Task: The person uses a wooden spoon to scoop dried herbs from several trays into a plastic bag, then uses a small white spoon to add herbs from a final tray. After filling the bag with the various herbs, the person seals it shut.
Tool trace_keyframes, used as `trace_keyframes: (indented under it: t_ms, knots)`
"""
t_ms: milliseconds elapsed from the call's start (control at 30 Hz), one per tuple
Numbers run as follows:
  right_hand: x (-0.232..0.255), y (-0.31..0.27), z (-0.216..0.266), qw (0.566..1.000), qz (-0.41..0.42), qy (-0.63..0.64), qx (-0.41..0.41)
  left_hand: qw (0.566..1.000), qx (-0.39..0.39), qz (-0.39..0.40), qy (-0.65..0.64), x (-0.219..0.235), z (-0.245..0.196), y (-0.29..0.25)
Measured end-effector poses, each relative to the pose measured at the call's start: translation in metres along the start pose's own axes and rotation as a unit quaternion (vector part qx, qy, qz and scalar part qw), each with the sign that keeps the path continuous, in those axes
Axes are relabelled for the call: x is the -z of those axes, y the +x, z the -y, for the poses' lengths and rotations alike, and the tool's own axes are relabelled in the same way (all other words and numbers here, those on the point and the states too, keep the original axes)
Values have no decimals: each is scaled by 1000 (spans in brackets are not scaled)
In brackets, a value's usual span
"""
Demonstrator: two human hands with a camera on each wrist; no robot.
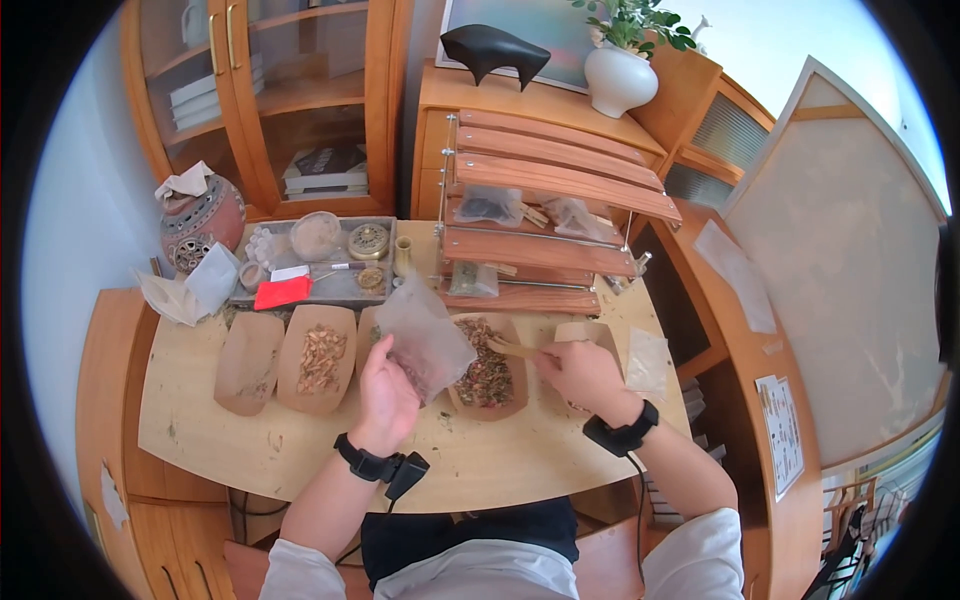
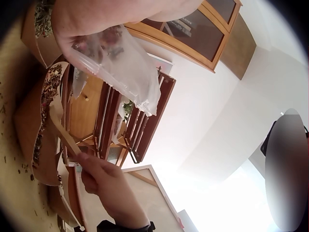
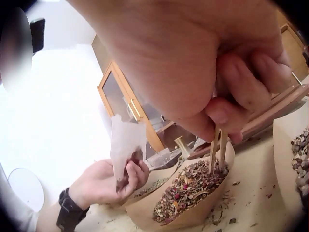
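Note:
My left hand (image 1: 385,400) grips a translucent bag (image 1: 430,335) by its side and lower part; reddish-brown dried bits show in its bottom in the right wrist view. Beside it, my right hand (image 1: 585,375) pinches slim wooden tongs (image 1: 512,348). Their two tips reach into the mixed dried herbs (image 3: 188,188), which fill a brown paper tray (image 1: 490,411) between my hands. Red and yellow pieces show among these herbs. Another paper tray (image 1: 585,332) lies partly hidden behind my right hand. The bag overlaps a further tray of herbs in the head view.
Left stand a paper tray (image 1: 245,350) with few scraps and a tray of pale brown pieces (image 1: 322,360). A grey tray with jars and a red packet (image 1: 283,292) lies behind. A slatted wooden rack (image 1: 560,170) holds clipped bags. A flat pouch (image 1: 648,360) lies right.

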State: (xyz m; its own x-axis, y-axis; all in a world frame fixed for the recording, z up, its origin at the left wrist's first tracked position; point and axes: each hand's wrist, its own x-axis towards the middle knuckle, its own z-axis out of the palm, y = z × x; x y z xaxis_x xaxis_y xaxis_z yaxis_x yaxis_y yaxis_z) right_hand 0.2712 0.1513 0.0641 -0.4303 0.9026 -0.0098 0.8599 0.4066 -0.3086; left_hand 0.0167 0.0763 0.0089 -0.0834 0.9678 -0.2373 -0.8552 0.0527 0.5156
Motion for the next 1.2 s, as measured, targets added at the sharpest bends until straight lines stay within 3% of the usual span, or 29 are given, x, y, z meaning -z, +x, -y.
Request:
trace_keyframes:
  t_ms: [200, 467, 600, 700, 900, 1200]
  knots:
    - [17, -6, -12, 997, 35, 32, -66, 1000, 0, 0, 1, 1, 0, 0]
    - [-4, 16, -16, 988, 106, 83, -69, 1000, -2, -10, 10, 0, 2, 1]
    - [2, 21, 4, 973, 148, 129, -118, 1000, 1, -2, 3, -1, 2, 0]
    - [-6, 14, 10, 987, 104, 102, -66, 1000, -7, 0, 2, -4, 2, -1]
    - [-5, 5, 14, 981, 103, 142, -87, 1000, -3, -2, 0, 5, 2, 3]
    - [23, -7, -15, 984, 132, 70, -95, 999, -37, -13, 19, -3, -2, -6]
